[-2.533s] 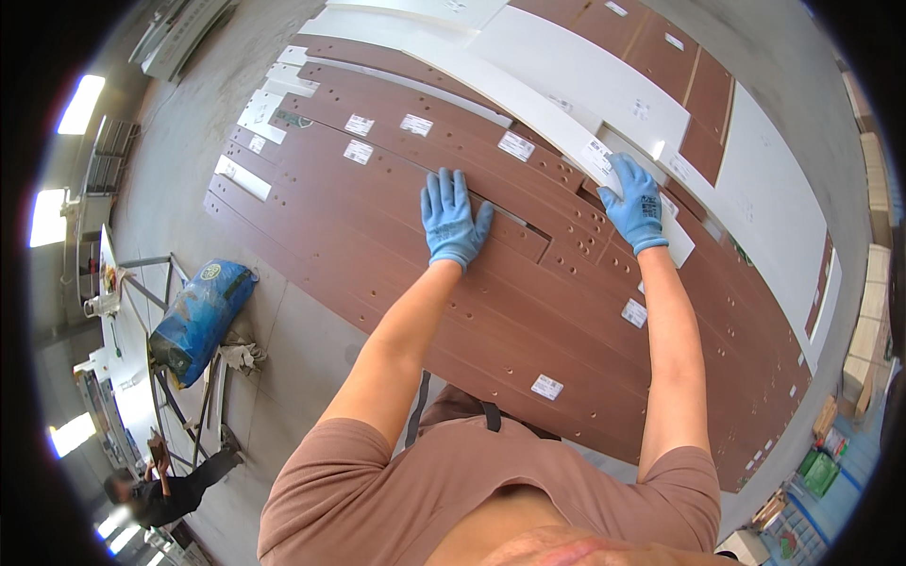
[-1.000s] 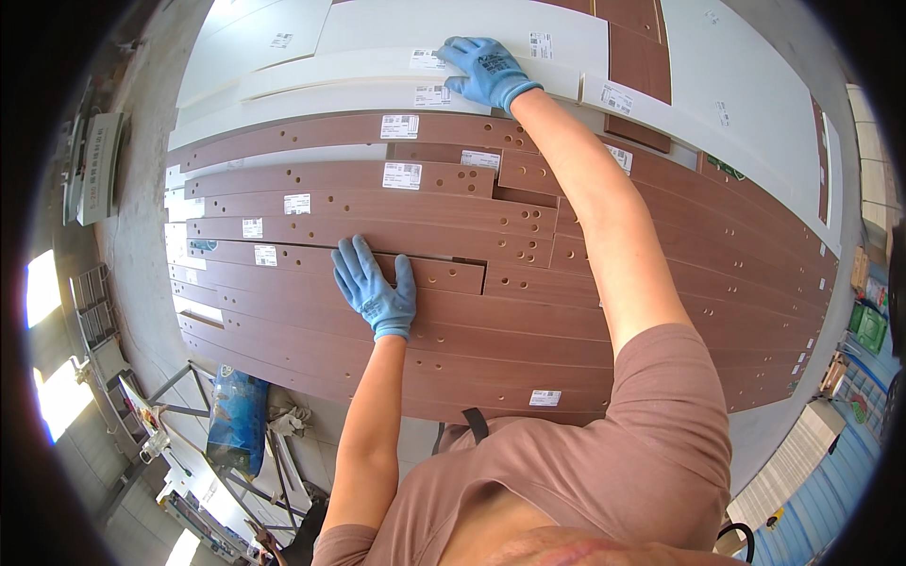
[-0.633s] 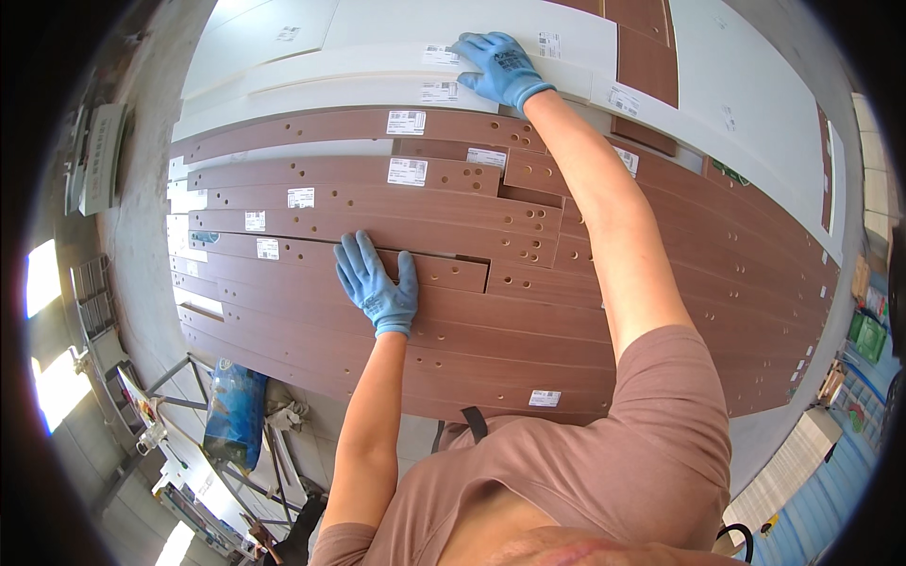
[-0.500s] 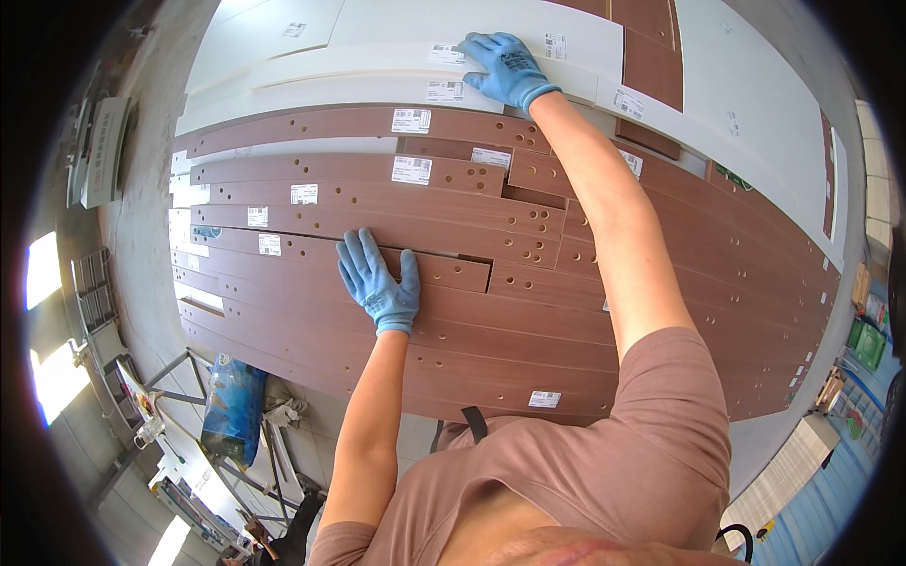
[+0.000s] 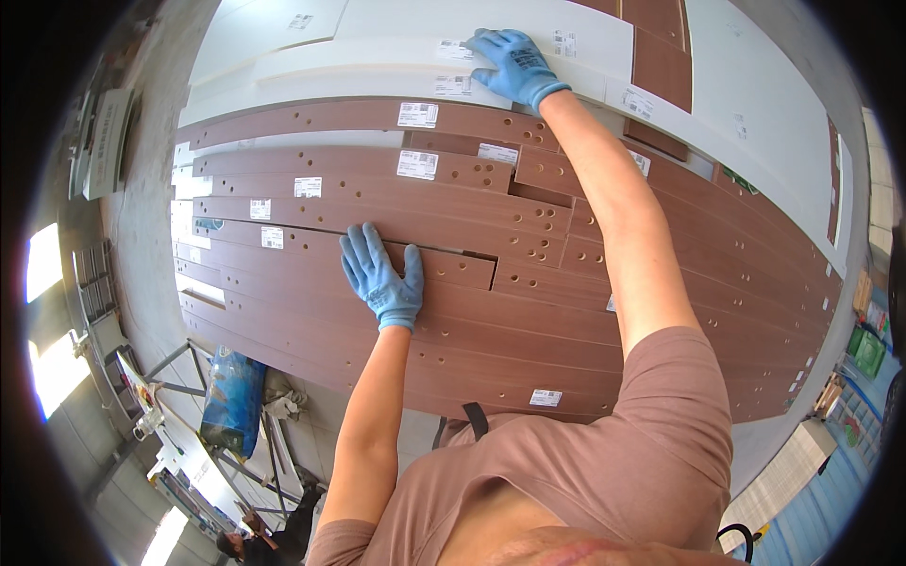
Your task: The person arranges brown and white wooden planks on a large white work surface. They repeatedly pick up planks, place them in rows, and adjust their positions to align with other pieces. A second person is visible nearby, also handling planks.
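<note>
Brown panels (image 5: pixel 311 283): laid nearly edge to edge before the body, under the left hand (image 5: pixel 382 278) and right forearm. Smooth, flat, long boards are shown; the support is hidden. Even, flat pressure is judged best, so that neighbours are not nudged.
White panels (image 5: pixel 755 141): spread beyond and to the right of the brown ones. Broad, plain, pale faces are seen.
White strip (image 5: pixel 321 83): lies at the near side of the white area, beside the right hand (image 5: pixel 517 68). A long, narrow form is noted; its edge is best guided squarely, without scraping.
Right hand: blue-gloved, rested on white boards at full reach. Fingers (image 5: pixel 505 42) are held close, thumb set apart; whether an edge is pinched cannot be told.
Left hand: blue-gloved, laid flat. Its fingers are extended and slightly spread, nothing pinched; a steadying role is presumed.
Labels (image 5: pixel 418 114): white, rectangular, stuck on faces; rubbing is best avoided.
Gap (image 5: pixel 540 194): dark, narrow recess between brown boards; snagged fingertips are a risk.
Holes (image 5: pixel 543 215): round, pale-rimmed, grouped near board ends.
</note>
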`<state>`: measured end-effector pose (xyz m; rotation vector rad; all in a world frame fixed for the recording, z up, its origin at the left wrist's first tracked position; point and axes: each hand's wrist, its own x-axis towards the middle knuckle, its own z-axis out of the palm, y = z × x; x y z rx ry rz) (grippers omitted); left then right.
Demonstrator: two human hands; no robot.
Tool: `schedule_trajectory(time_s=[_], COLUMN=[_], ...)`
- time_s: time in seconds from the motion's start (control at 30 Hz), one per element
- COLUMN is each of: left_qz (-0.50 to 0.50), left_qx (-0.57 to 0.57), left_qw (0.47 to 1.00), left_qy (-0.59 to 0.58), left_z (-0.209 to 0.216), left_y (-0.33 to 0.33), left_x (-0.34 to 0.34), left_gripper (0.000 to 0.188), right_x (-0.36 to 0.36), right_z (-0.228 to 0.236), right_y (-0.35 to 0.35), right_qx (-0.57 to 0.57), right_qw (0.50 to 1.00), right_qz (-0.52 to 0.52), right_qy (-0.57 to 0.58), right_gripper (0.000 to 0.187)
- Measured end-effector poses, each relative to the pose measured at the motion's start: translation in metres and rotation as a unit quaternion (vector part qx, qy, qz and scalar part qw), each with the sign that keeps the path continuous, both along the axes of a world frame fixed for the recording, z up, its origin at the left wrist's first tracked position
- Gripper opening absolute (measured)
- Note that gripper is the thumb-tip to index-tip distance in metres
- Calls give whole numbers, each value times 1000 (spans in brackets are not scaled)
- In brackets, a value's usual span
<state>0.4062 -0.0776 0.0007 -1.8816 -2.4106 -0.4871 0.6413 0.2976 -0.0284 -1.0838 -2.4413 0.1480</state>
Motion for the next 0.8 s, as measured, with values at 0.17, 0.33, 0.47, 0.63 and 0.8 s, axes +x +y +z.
schedule_trajectory(time_s=[0.17,0.33,0.47,0.63,0.8], left_qz=[7,15,17,14,30], left_qx=[-6,9,17,7,-4], left_qw=[1000,1000,999,1000,999], left_qy=[-2,-21,-23,-12,-35], left_z=[4,6,5,5,9], left_y=[1,1,1,0,-1], left_x=[0,1,1,0,3], left_gripper=[83,82,83,87,85], right_x=[0,1,1,-1,-1], right_z=[-6,-7,-5,-3,3], right_y=[6,5,5,2,-3], right_qx=[9,-9,-33,-27,-22], right_qw=[1000,1000,999,1000,1000], right_qz=[8,-2,-8,-11,0], right_qy=[8,-1,-5,-11,2], right_gripper=[54,56,55,54,47])
